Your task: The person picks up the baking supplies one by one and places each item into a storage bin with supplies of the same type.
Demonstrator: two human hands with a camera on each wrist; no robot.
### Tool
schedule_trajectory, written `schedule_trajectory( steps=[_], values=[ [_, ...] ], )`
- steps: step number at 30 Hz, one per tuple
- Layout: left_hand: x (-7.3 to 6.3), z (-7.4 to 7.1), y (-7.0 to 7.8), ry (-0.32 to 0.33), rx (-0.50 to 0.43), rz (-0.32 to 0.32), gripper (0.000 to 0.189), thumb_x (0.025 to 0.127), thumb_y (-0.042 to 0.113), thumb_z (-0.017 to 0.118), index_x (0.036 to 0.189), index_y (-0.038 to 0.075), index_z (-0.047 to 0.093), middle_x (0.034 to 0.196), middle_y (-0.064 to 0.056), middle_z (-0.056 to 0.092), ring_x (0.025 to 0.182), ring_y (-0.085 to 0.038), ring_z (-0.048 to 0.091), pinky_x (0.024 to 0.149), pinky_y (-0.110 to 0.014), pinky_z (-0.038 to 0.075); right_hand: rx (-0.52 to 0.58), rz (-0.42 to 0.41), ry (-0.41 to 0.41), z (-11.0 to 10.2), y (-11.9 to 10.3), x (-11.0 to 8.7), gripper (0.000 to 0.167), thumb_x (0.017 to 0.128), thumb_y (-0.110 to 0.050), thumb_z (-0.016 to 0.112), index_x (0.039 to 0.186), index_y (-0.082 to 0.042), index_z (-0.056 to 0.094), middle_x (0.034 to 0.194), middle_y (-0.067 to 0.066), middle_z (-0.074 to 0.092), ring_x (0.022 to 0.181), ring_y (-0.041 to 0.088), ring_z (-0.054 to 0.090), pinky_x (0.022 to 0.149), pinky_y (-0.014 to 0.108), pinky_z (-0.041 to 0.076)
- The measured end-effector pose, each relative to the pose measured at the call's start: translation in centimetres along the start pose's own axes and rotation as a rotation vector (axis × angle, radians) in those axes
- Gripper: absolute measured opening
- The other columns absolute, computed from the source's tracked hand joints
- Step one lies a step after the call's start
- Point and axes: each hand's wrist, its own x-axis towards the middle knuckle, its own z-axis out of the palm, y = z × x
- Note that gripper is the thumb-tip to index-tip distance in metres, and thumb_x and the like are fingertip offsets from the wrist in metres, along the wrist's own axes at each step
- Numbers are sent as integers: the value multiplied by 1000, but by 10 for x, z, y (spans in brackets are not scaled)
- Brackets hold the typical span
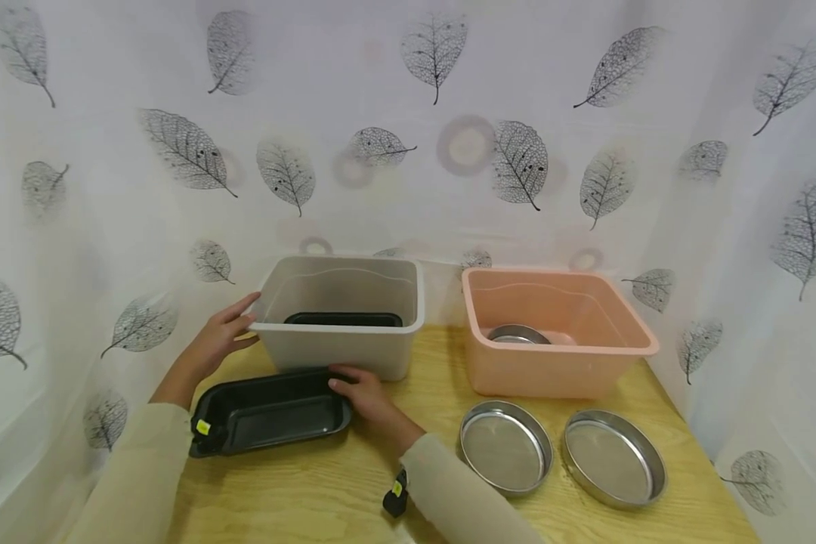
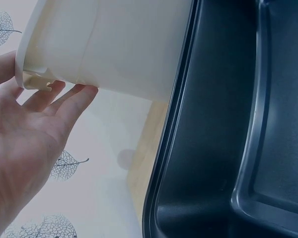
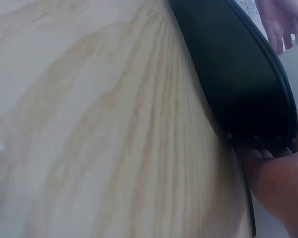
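Note:
A black rectangular baking pan (image 1: 279,415) lies tilted in front of the grey plastic bin (image 1: 340,351). My right hand (image 1: 370,400) grips the pan's right far corner, thumb over its rim; in the right wrist view the fingers (image 3: 260,153) reach beneath the pan's end. At the bin's left rim is my left hand (image 1: 217,344). The left wrist view shows the left hand (image 2: 35,129) holding that rim, several fingers under it against the outer wall. Inside the grey bin, the top of another black pan (image 1: 343,319) shows; its lower part is hidden.
A pink bin (image 1: 557,374) stands to the right with a round metal tin (image 1: 517,334) in it. Before it, two round metal tins (image 1: 506,446) (image 1: 615,457) sit on the wooden table (image 1: 299,491). A leaf-patterned white curtain (image 1: 381,211) hangs behind and at both sides.

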Motion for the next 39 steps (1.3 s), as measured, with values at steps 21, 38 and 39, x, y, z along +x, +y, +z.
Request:
schedule_trajectory(
  steps=[21, 38, 39],
  values=[
    [0, 1, 0, 6, -14, -3, 63, 111, 30, 37, 163, 14, 5, 167, -26, 8, 147, -50, 25, 111, -57, 32, 105, 2, 70, -2, -5, -11, 36, 92, -13, 71, 128, -8, 71, 141, 6, 62, 137, 23, 47, 117, 42, 39],
    [0, 0, -1, -1, -28, 0, 64, 111, 30, 38, 163, 16, 5, 166, -27, 8, 146, -48, 25, 111, -55, 36, 17, -8, 55, -28, -16, -27, 37, 90, -12, 74, 127, -7, 71, 138, 10, 63, 129, 21, 52, 102, 28, 49],
    [0, 0, -1, 0, -29, 0, 64, 111, 30, 38, 163, 16, 5, 166, -27, 8, 146, -48, 25, 111, -55, 36, 15, -3, 53, -30, -17, -28, 38, 90, -12, 74, 127, -7, 71, 139, 11, 63, 126, 20, 53, 98, 26, 51]
  ],
)
